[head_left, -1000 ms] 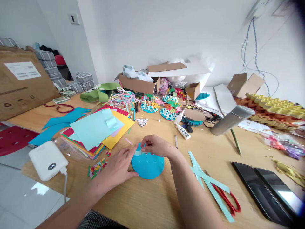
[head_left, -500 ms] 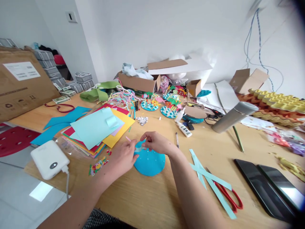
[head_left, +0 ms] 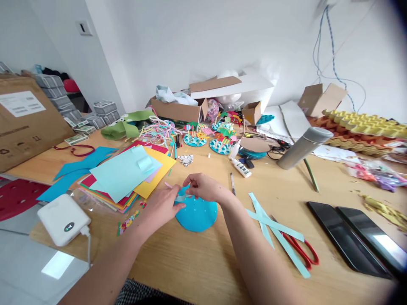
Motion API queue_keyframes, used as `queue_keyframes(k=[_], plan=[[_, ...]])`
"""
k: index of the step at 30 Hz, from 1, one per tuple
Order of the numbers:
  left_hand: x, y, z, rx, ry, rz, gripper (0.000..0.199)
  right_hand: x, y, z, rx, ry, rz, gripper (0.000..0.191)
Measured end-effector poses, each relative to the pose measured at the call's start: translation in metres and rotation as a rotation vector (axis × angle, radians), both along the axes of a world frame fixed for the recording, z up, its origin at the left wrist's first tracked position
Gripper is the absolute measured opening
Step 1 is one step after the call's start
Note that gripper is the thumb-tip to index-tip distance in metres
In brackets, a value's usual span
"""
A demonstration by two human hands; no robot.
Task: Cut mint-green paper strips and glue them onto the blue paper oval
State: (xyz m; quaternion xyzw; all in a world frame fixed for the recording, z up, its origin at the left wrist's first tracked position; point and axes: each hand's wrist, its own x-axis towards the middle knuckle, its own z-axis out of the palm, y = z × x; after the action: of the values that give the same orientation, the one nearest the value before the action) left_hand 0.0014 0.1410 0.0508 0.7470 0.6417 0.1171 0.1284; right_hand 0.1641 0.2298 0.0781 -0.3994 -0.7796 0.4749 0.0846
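A round blue disc (head_left: 197, 216) with small pale dots lies on the wooden table in front of me. Over its upper left part, a light-blue paper strip (head_left: 182, 198) runs between my two hands. My left hand (head_left: 163, 205) holds the strip's left end, its thumb over the disc's edge. At the other end, the fingertips of my right hand (head_left: 202, 186) pinch the strip just above the disc. A small pink piece (head_left: 168, 185) shows by my left fingers.
Light-blue strips (head_left: 262, 216) lie across red-handled scissors (head_left: 300, 250) on the right, near two phones (head_left: 337, 237). Coloured paper (head_left: 117, 173) and a white power bank (head_left: 63, 220) are at left. A glue bottle (head_left: 241, 168) and metal flask (head_left: 302, 148) are beyond.
The whole view has shifted slightly, so the table items appear further left. Both hands stay at the disc with the strip between them, their pose nearly the same.
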Motion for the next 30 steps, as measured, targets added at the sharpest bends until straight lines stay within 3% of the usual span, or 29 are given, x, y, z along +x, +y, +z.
queue_keyframes(k=[2, 4, 6, 8, 11, 15, 25, 30], plan=[[0.001, 0.004, -0.003, 0.031, -0.027, 0.009, 0.036, 0.000, 0.000, 0.000, -0.005, 0.005, 0.003, 0.019], [0.004, 0.008, -0.007, 0.064, -0.101, 0.035, 0.056, 0.001, 0.000, 0.001, 0.000, 0.010, -0.003, 0.019], [0.007, 0.013, -0.012, 0.063, -0.321, 0.046, 0.078, 0.002, -0.001, 0.002, 0.011, 0.013, -0.013, 0.018], [0.010, 0.019, -0.016, 0.012, -0.615, 0.025, 0.087, 0.002, -0.001, 0.002, 0.017, 0.014, -0.022, 0.017], [0.013, 0.025, -0.018, -0.047, -0.819, 0.001, 0.077, 0.003, 0.000, 0.001, 0.015, 0.013, -0.037, 0.018], [0.011, 0.026, -0.020, -0.022, -0.807, 0.018, 0.052, 0.006, 0.005, -0.002, -0.007, 0.023, -0.052, 0.019], [0.003, 0.025, -0.032, 0.070, -0.781, 0.033, 0.028, 0.056, 0.019, -0.009, -0.111, 0.091, -0.122, 0.015], [0.003, 0.026, -0.035, 0.093, -0.785, 0.016, 0.026, 0.079, 0.015, -0.016, -0.160, 0.134, -0.197, 0.011]])
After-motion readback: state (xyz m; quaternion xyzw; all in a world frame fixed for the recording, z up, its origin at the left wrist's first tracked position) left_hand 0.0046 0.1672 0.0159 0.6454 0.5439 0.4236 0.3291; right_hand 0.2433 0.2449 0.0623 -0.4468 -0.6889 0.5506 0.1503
